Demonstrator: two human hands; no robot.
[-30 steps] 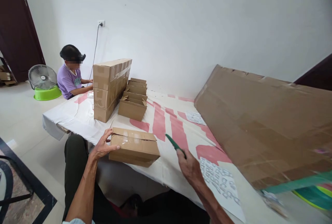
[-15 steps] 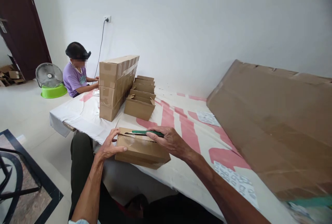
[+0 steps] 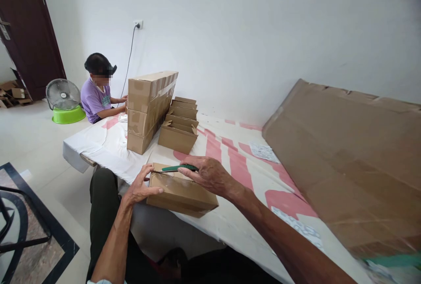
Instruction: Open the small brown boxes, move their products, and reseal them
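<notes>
Box (image 3: 184, 196) sits lower center of frame, at the near edge of the cloth (image 3: 95, 143). Clear tape on its top, flaps closed, top seam partly parted; contents hidden. Left hand (image 3: 141, 187) clamps the box's left end, thumb on the near face, fingers at the top corner. Right hand (image 3: 207, 173) is over the box top, fingers closed around green knife (image 3: 174, 168); blade at the top seam, near the left hand.

Writing: cloth has big red shapes (image 3: 240, 165), maybe characters, can't read. Two printed sheets, one right of center (image 3: 263, 152), one lower right (image 3: 296, 227); print too small to make out. Fan (image 3: 63, 95), left of frame, has a hub label, too small to read.

Containers: three-high stack (image 3: 138, 111) of taped boxes, left of center, contents hidden. Just right of it, row of open boxes (image 3: 177, 139), flaps up, insides mostly hidden. Green basin (image 3: 68, 116) under fan. Co-worker (image 3: 94, 100) in purple behind the stack, upper left. Large cardboard (image 3: 345, 165) fills right side.
</notes>
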